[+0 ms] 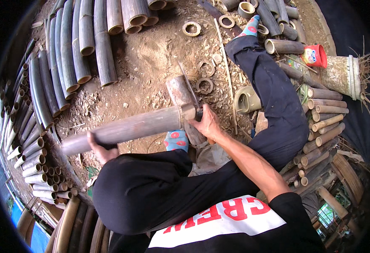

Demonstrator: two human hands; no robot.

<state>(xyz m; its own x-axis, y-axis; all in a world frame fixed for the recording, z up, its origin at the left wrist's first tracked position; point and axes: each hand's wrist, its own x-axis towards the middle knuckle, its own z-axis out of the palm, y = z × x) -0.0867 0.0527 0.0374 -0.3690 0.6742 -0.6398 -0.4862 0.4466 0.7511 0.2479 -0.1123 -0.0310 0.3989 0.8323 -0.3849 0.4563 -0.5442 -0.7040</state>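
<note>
My left hand (101,148) grips the underside of a long grey bamboo pole (126,129) that lies across my bent left knee. My right hand (208,123) is closed on the handle of a broad-bladed cleaver (180,92), its blade set into the pole's right end. The handle is hidden inside my fist. Both legs are in black trousers; my right leg stretches away to the upper right, ending in a patterned sock (251,26). Another patterned sock (176,140) shows under the pole.
Cut bamboo tubes (71,63) lie stacked at left and top. More short pieces (324,122) are piled at right. Bamboo rings (192,28) and chips litter the dirt floor. A red packet (315,55) and a wide bamboo section (340,75) sit at upper right.
</note>
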